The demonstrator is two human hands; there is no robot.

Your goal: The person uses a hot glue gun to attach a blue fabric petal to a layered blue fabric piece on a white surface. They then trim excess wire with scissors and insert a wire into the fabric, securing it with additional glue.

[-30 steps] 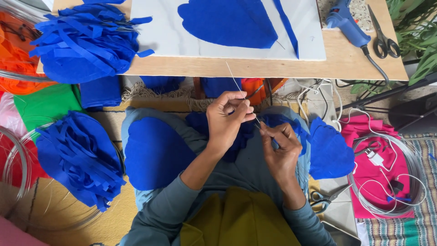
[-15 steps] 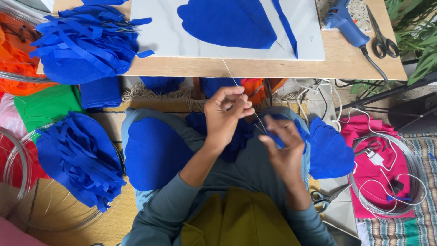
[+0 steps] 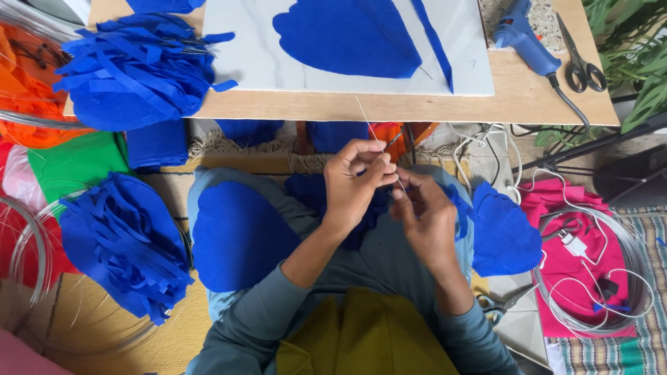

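Note:
My left hand pinches a thin white wire that slants up toward the table edge. My right hand grips the wire's lower end just below, fingers closed, close against the left hand. Under both hands a bunched piece of blue felt lies on my lap. A large flat blue petal rests on my left knee, and another blue petal lies by my right knee.
A wooden table carries a white board with a big blue petal, a heap of blue strips, a blue glue gun and scissors. Blue strips, wire coils, pink cloth lie on the floor.
My right hand has moved left and up to meet the left hand on the wire. The left hand has shifted slightly along the wire.

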